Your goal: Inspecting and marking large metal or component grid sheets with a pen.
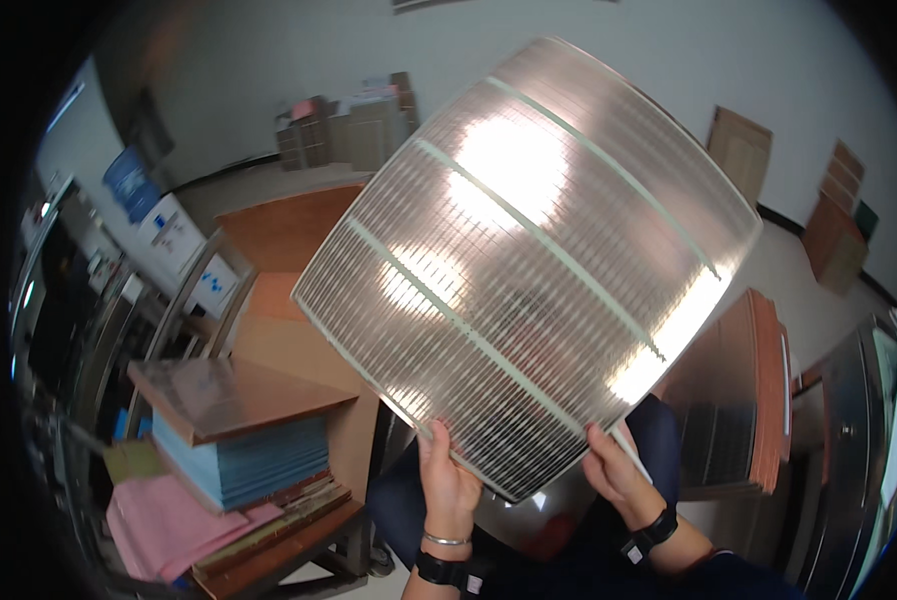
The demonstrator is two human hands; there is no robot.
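Up before chest, tilted: large translucent grid-patterned panel with pale cross ribs [529, 270], held clear of everything. Left hand [447, 480] fingers closed on panel's lower edge; right hand [617, 472] fingers closed on same edge, just beside. Panel's upper corners free, open floor behind. Lower left: brown board atop stack of blue sheets [239, 455], pink sheets [164, 525] below, all near counter edge. Far left: white water dispenser with blue bottle [154, 215]. Right: stack of reddish-brown boards [759, 390], close to panel's lower right corner.
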